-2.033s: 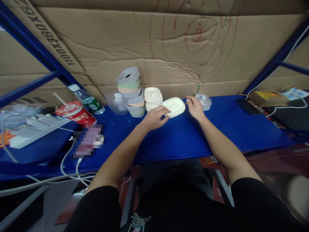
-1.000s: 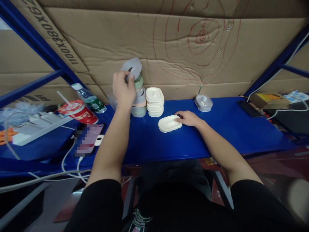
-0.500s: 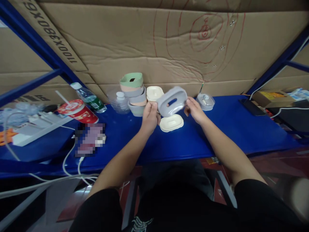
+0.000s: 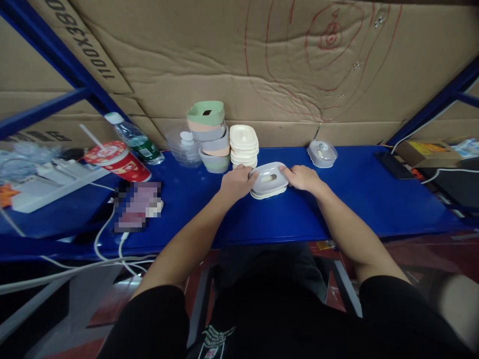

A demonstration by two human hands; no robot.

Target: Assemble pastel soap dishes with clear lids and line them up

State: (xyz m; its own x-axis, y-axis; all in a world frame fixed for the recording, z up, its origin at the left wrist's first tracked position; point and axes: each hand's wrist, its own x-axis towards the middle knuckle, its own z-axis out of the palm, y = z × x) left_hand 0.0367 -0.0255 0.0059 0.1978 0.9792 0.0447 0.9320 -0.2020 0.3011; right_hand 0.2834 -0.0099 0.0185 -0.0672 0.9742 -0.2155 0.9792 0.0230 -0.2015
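Note:
A pale grey plastic cover (image 4: 268,186) with an oval slot lies over a cream base (image 4: 270,195), whose rim shows along the near side. My left hand (image 4: 238,182) grips the cover's left end, thumb on top. At its right end my right hand (image 4: 302,178) holds it the same way, fingers curled beneath the rim. Just behind stands a stack of cream bases (image 4: 244,137). To the left of that stack rises a leaning pile of green, peach and grey covers (image 4: 210,144).
A clear tub (image 4: 322,154) with small items sits at the back right. On the left are a red cup (image 4: 125,163) with a straw, a water bottle (image 4: 140,144), a power strip (image 4: 48,187) and cables. A black phone (image 4: 394,165) lies far right, beside a cardboard box (image 4: 426,152).
The grey cover was held up and tilted; both hands have lowered it onto the cream base and levelled it. The camera view has shifted slightly.

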